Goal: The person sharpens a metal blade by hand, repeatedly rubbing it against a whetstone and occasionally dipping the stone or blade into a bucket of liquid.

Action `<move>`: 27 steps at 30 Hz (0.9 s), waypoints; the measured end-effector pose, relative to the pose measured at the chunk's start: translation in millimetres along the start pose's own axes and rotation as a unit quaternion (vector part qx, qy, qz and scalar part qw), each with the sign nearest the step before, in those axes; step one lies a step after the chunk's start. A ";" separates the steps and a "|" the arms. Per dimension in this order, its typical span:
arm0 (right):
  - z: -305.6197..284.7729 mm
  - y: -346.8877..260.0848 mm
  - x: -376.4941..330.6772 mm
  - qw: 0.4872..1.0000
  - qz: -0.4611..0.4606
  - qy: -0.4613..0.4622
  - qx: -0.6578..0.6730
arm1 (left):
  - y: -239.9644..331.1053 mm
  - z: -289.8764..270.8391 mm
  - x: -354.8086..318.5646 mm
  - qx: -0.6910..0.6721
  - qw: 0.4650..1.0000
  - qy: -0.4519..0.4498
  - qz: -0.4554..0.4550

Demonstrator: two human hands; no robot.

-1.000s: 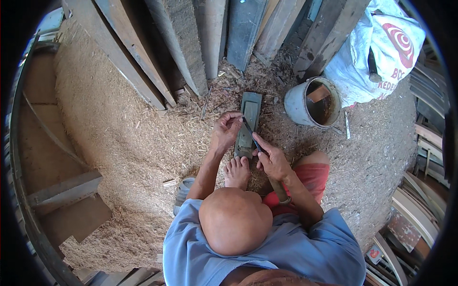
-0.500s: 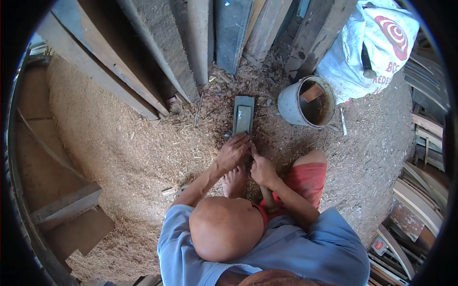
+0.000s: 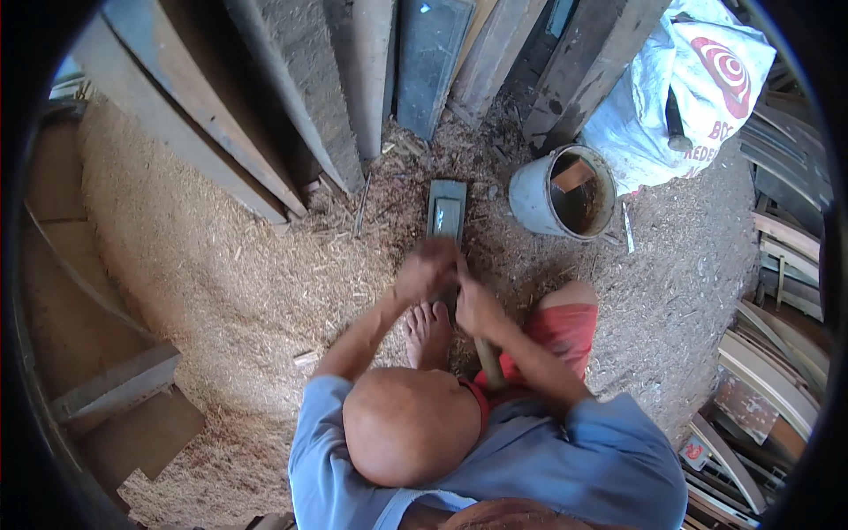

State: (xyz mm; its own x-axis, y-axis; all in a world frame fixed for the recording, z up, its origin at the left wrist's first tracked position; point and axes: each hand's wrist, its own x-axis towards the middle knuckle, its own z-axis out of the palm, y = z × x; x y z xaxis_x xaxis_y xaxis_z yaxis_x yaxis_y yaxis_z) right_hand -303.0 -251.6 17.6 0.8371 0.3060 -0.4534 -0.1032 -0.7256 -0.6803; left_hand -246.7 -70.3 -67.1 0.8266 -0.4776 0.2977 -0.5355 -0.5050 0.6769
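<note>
A greyish-green whetstone (image 3: 449, 216) lies on a longer flat block (image 3: 447, 187) on the ground before me. My left hand (image 3: 427, 268) is over the near end of the stone, its fingers smeared by motion. Beside it, my right hand (image 3: 478, 306) is closed around a tool with a wooden handle (image 3: 488, 360), which runs back toward my lap. The working end of this tool is hidden under my hands. My bare foot (image 3: 428, 329) rests just behind the left hand, near the block.
A pale bucket (image 3: 535, 196) with dark liquid and a brown block inside stands right of the stone. Behind it leans a white sack (image 3: 707, 102). Wooden boards (image 3: 353, 79) stand along the far side. Sawdust (image 3: 256, 283) covers the ground. Curved wooden pieces (image 3: 768, 371) are stacked at right.
Both hands have slid slightly away from me along the stone, and the left hand has become blurred. The whole view has shifted a little.
</note>
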 end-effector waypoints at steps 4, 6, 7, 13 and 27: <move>-36.8 -8.1 92.3 1.000 -0.002 -0.005 0.003 | -44.2 -39.9 69.4 0.022 0.999 -0.032 -0.012; -62.9 -33.9 98.5 0.994 0.074 -0.081 0.015 | -30.0 -58.5 86.0 -0.003 0.994 -0.087 -0.073; -68.9 -48.9 100.6 0.986 0.104 -0.130 0.006 | -34.2 -54.4 73.0 -0.039 0.993 -0.092 -0.057; 0.1 -2.1 18.7 0.996 -0.010 -0.010 -0.090 | 13.2 6.4 -18.4 -0.003 0.999 -0.015 -0.044; 6.5 -13.5 -5.0 0.994 0.069 -0.046 -0.073 | 8.1 11.8 -33.7 0.044 0.998 0.009 -0.041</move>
State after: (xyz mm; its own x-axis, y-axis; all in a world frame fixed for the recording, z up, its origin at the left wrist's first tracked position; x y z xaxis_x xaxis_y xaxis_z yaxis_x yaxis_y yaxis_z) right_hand -309.3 -239.3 25.3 0.7675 0.2479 -0.5912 -0.1283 -0.8442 -0.5205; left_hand -281.0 -66.7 -79.7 0.8706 -0.4197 0.2568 -0.4788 -0.6028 0.6382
